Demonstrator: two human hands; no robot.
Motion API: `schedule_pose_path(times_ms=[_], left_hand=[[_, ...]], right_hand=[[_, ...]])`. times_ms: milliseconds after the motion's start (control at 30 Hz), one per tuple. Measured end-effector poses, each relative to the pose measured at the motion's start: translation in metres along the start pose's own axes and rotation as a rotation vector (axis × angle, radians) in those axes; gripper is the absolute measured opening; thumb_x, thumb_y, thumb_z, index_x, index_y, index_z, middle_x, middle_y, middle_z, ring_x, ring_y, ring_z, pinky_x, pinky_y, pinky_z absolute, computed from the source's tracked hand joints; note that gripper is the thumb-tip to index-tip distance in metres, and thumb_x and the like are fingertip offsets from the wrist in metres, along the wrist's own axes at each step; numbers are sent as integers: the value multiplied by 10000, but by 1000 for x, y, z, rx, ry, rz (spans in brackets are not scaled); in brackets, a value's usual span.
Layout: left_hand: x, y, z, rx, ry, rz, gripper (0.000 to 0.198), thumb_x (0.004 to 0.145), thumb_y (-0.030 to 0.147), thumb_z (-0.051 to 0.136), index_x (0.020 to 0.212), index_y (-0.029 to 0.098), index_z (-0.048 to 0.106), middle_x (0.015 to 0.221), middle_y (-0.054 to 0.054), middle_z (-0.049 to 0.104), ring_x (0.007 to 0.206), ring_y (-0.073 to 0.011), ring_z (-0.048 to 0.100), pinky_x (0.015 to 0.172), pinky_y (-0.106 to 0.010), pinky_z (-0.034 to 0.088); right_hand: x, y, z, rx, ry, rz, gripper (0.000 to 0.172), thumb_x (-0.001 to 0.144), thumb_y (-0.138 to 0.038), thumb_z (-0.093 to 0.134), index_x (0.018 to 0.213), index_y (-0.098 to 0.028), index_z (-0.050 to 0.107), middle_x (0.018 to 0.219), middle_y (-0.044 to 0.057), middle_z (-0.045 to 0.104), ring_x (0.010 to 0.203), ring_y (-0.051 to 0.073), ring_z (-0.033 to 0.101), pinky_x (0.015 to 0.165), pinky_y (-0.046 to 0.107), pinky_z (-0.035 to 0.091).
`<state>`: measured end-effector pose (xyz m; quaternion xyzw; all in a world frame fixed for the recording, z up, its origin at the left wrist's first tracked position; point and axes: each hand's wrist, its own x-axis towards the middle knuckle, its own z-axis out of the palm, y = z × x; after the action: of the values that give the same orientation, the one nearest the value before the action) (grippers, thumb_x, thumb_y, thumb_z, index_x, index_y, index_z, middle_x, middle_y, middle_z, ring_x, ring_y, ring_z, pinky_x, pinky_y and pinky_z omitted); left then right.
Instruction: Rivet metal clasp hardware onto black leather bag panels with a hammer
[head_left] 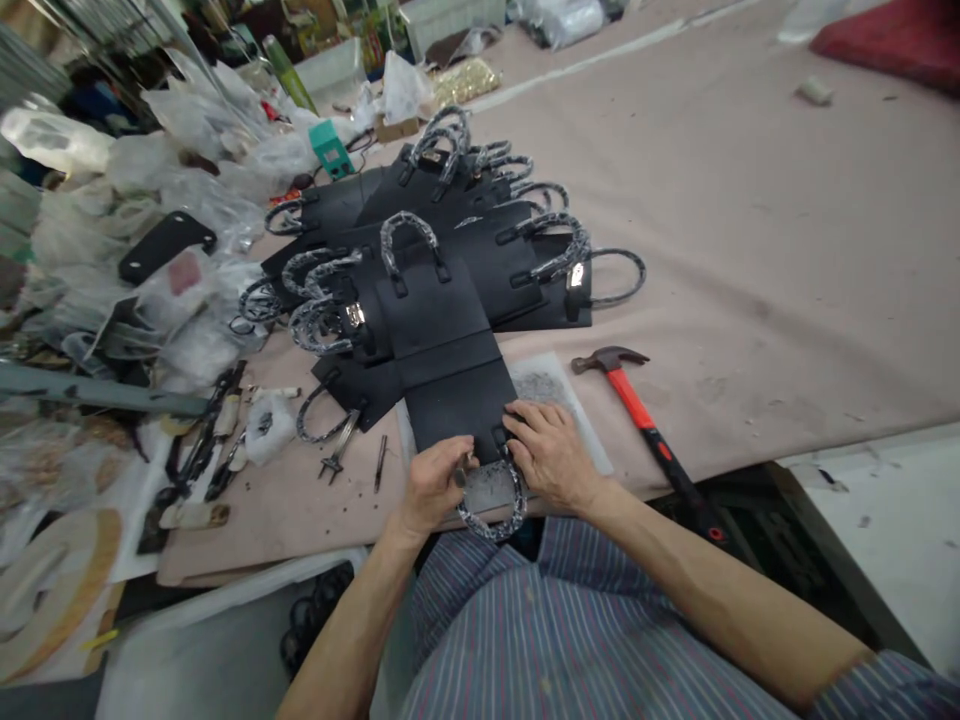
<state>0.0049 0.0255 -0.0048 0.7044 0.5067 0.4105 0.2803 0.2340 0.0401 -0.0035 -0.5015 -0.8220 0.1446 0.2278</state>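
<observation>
A black leather-like bag panel [457, 400] lies at the table's front edge, its near end over a pale slab [559, 385]. From that end a plastic-wrapped loop handle [491, 530] points toward me. My left hand [435, 485] is closed around a short metal punch [463, 470], held by the left handle tab. Just across, my right hand [551, 455] grips the panel's right edge, fingers bent over it by the right tab. Its thumb is mostly hidden. A claw hammer [637, 410] with a red and black handle rests right of the slab.
Several black bag pieces with wrapped handles [555, 245] are piled beyond the panel. Left of it lie a thin metal tool [381, 463], a metal piece with a cross-shaped end [340, 450] and plastic bags [202, 190]. A tape roll [60, 590] is at lower left.
</observation>
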Motion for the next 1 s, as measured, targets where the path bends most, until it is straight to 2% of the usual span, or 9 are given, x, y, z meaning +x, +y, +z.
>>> schedule_pose_path(times_ms=[167,300,500,633,800,833,933,967,1000], left_hand=[[-1,0,5,14,201,-150,104,915,235,657,971,190,732,964,-66,795,909,-205,761,891,-362,617],[-2,-2,6,-39,147,-100,97,906,257,692,962,182,720,972,-67,795,921,-208,765,902,-371,623],[-1,-2,4,-36,200,-85,71,927,214,673,977,188,715,979,-56,793,920,-192,766,900,-348,623],[1,-1,2,-51,104,-24,62,894,189,706,956,192,708,985,-53,794,922,-190,766,896,-336,623],[1,-1,4,-114,232,-183,79,936,231,661,992,183,689,947,-56,790,874,-195,772,851,-348,641],[1,-1,3,-106,209,-164,77,932,230,666,989,184,691,948,-57,791,875,-196,773,853,-350,641],[1,3,1,-55,18,-9,64,890,206,715,951,191,708,1000,-77,793,953,-212,768,886,-351,635],[1,4,0,-65,-1,0,64,886,205,722,947,191,709,1013,-83,792,968,-214,766,891,-349,634],[2,4,1,-105,39,-31,64,896,217,718,951,190,703,1010,-83,790,954,-211,768,880,-349,637]], right_hand=[[2,-1,-2,18,-10,16,334,986,-269,496,1268,-180,651,1416,118,595,1297,299,497,1141,521,313],[2,-1,-2,28,-11,26,334,979,-267,505,1267,-187,656,1408,117,601,1293,302,503,1141,522,310],[2,0,-2,38,-19,31,331,988,-277,491,1262,-181,652,1413,112,599,1302,303,495,1149,514,303],[2,0,-2,43,-31,42,345,983,-286,495,1279,-191,646,1425,108,592,1314,305,492,1159,518,290],[2,1,-2,54,-35,44,347,979,-292,502,1277,-193,649,1429,108,592,1326,306,488,1164,522,285],[2,2,-1,55,-35,44,348,979,-293,503,1280,-195,647,1432,106,591,1328,304,487,1169,523,280],[2,2,-2,50,-30,49,349,982,-293,498,1282,-193,645,1435,104,590,1330,301,485,1177,522,270],[2,2,-2,47,-31,51,349,983,-291,495,1282,-191,645,1436,104,589,1331,301,485,1178,520,270],[2,1,-2,47,-32,52,350,983,-289,496,1283,-190,646,1436,104,588,1331,301,486,1177,518,272]])
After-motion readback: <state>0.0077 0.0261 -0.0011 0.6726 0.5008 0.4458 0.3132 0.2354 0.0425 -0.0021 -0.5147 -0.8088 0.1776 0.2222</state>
